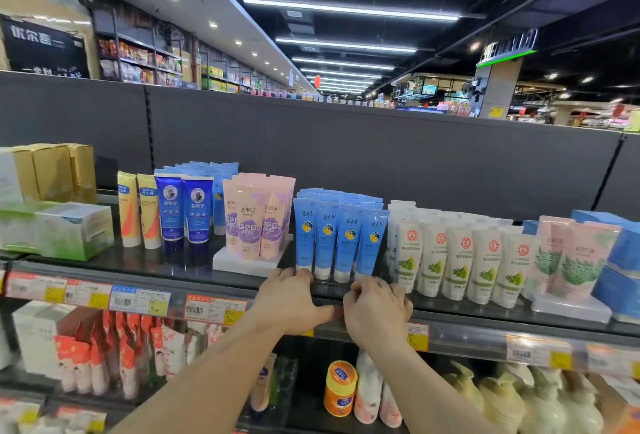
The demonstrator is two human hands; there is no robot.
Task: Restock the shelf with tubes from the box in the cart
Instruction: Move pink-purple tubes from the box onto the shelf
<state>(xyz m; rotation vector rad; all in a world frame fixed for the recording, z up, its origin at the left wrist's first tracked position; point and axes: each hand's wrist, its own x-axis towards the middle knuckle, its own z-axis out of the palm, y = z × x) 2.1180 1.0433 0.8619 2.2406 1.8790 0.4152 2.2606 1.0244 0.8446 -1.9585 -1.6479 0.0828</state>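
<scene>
1. Our left hand [291,298] rests, fingers curled, at the shelf [467,312] edge.
2. Our right hand [375,309] likewise, gripping nothing visible.
3. Light blue tubes [337,239] stand just beyond both.

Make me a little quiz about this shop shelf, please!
1. True or false: the light blue plastic tubes stand upright in rows.
2. Which tubes stand right of the blue ones? A) white tubes with a red round logo B) black tubes C) red tubes
3. Where are both hands, the left hand and the right hand?

Key: 1. True. 2. A. 3. At the front edge of the dark top shelf, just below the blue tubes.
</scene>
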